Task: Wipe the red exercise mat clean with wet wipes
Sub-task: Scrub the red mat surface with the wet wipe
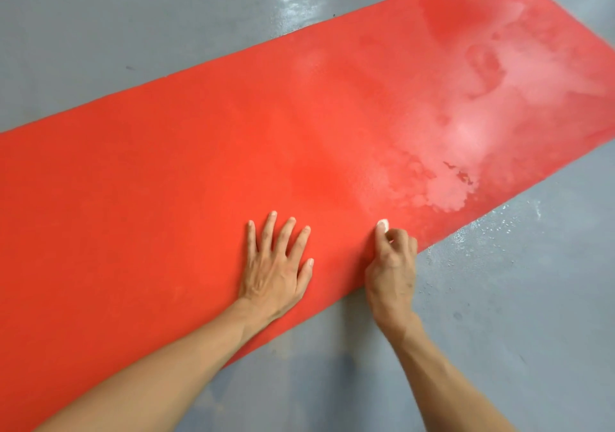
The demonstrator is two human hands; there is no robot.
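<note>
The red exercise mat (186, 172) lies flat on the floor, running from the lower left to the upper right. Its right part shows pale whitish wet patches (446, 192). My left hand (278, 262) rests flat on the mat near its front edge, fingers spread and straight. A little to its right, my right hand (394, 265) has its fingers curled round a small white wad, the wet wipe (382, 225), which pokes out at the fingertips and touches the mat beside the front edge.
Grey smooth floor (100, 32) surrounds the mat on all sides. Damp shiny streaks mark the floor beyond the mat's far edge (299, 2) and by its front right edge (499, 228).
</note>
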